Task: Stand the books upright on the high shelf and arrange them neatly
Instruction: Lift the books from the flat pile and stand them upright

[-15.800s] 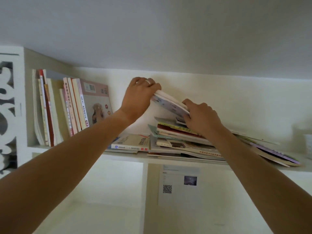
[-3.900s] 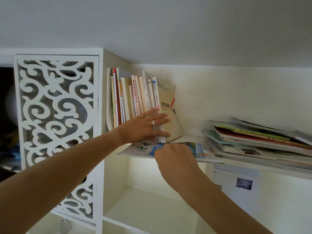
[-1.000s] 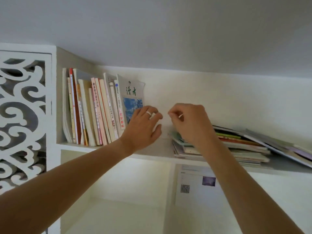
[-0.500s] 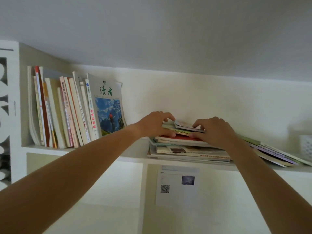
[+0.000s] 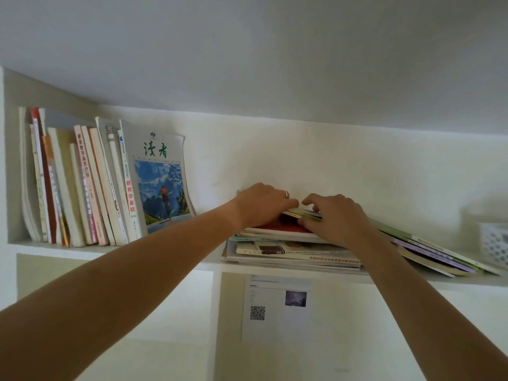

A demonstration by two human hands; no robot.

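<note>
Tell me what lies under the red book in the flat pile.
Under the red book lie several more flat books and magazines, stacked on the shelf. Both hands, left hand and right hand, cover its top; titles are unreadable.

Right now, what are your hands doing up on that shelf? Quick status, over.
Left hand and right hand both on top of flat stack, fingers at thin top book. Upright row leaning at far left. Nothing blocking gap between.

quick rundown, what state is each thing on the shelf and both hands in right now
row of books: standing, leaning left
mountain-cover magazine: upright, rightmost of the row
stack of books: lying flat
left hand: on top of the stack
right hand: fingers at the top books
white basket: at the far right
</note>
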